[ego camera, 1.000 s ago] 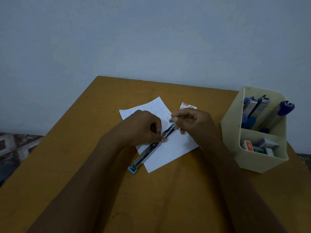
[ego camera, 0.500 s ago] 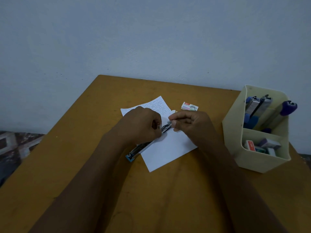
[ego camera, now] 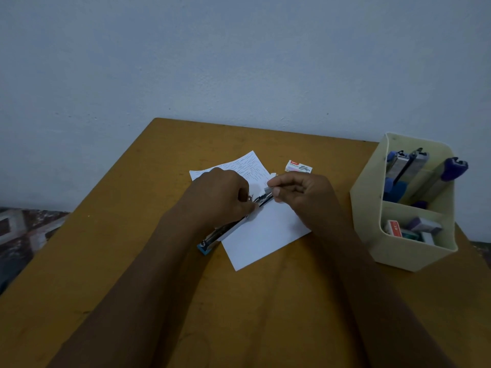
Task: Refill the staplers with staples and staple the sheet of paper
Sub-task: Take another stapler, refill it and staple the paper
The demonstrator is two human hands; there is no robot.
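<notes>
The left hand (ego camera: 223,197) clamps its grip on the stapler (ego camera: 212,239) over the paper (ego camera: 265,235); the right hand (ego camera: 303,197) pinches staples (ego camera: 267,190) above it too.

Reads as a plain study or home-office corner; cannot narrow further. Evidence: bare pale wall (ego camera: 239,62) across upper half of frame; mustard-yellow wooden table (ego camera: 93,248) set against it, centre and bottom; cream desk organizer (ego camera: 366,208) at right edge, with staplers (ego camera: 398,166) upright in rear compartment and small staple boxes (ego camera: 394,228) in front one; patterned surface (ego camera: 24,227) below table level at left edge.
</notes>
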